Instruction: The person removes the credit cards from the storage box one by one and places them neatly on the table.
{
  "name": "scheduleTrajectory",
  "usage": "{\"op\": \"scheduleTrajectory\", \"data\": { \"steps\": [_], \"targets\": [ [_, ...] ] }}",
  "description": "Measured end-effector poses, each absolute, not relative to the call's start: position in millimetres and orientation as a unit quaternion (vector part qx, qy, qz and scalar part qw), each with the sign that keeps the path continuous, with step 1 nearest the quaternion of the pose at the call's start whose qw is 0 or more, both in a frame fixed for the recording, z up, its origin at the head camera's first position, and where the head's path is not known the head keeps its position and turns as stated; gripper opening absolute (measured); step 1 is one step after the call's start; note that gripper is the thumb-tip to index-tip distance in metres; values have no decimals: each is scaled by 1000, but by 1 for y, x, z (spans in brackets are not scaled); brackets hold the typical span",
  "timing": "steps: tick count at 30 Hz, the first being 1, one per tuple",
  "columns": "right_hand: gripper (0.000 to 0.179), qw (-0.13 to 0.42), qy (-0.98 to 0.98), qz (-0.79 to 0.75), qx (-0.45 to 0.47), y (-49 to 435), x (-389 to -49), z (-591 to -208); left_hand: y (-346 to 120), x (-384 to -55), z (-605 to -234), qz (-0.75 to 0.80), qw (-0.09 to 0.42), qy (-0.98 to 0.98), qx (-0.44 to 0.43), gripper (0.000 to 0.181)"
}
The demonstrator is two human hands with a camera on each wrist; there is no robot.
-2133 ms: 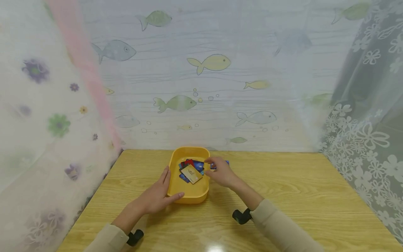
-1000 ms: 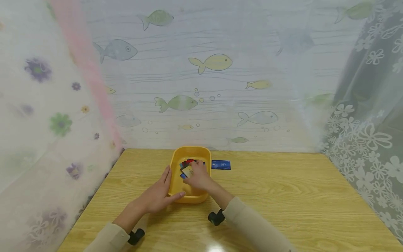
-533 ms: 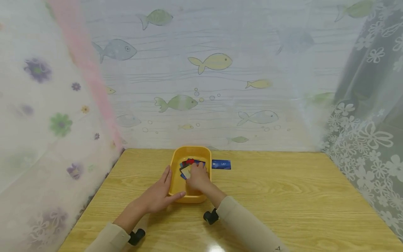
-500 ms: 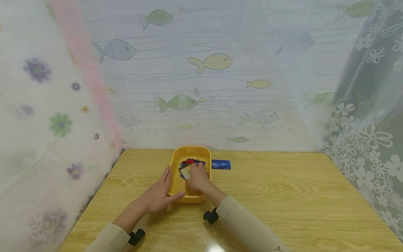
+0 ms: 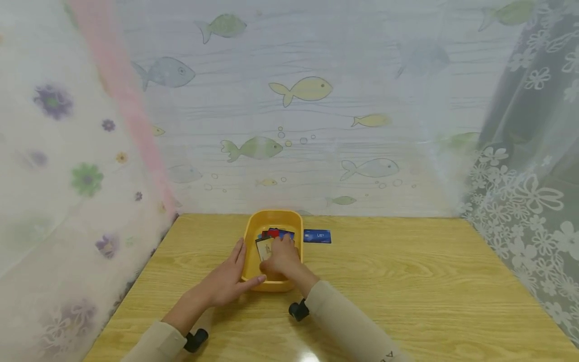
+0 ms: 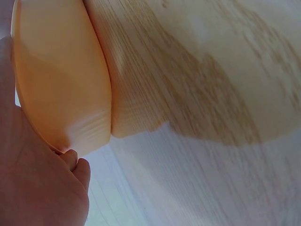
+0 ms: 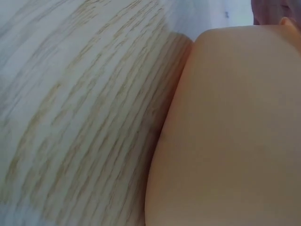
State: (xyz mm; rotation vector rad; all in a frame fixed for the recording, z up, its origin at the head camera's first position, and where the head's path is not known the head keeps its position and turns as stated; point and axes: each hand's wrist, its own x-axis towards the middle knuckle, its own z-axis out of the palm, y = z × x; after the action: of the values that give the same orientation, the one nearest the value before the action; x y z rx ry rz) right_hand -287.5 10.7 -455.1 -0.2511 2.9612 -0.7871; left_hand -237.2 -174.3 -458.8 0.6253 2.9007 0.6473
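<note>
A deep yellow plastic tray stands near the middle of the table's far part. Inside it lies a loose pile of bank-style cards, with a red card and a blue card showing behind a gold card. My right hand reaches into the tray and grips the gold card, fingers at its far side and thumb at its near side; the fingertips are partly hidden. My left hand holds the tray's near left corner, thumb over the front rim. In the right wrist view the tray wall hides the right hand.
A blue VIP card lies flat on the wooden table, just right of the tray. Behind the table hangs a fish-patterned curtain. Dark wrist cameras sit under both sleeves.
My right hand has moved left from beside the VIP card into the tray and onto the pile. The gold card has turned and shifted slightly nearer. The left hand has stayed put.
</note>
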Motion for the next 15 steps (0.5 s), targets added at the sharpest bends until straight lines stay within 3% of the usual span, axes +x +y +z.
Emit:
{"op": "scheduleTrajectory", "data": {
  "steps": [9, 15],
  "targets": [
    [55, 23, 963, -259, -69, 10, -291, -459, -172, -237, -461, 215, 43, 953, 208, 106],
    [55, 15, 960, -270, -66, 9, -293, -457, -174, -237, -463, 216, 35, 954, 206, 105]
  ]
}}
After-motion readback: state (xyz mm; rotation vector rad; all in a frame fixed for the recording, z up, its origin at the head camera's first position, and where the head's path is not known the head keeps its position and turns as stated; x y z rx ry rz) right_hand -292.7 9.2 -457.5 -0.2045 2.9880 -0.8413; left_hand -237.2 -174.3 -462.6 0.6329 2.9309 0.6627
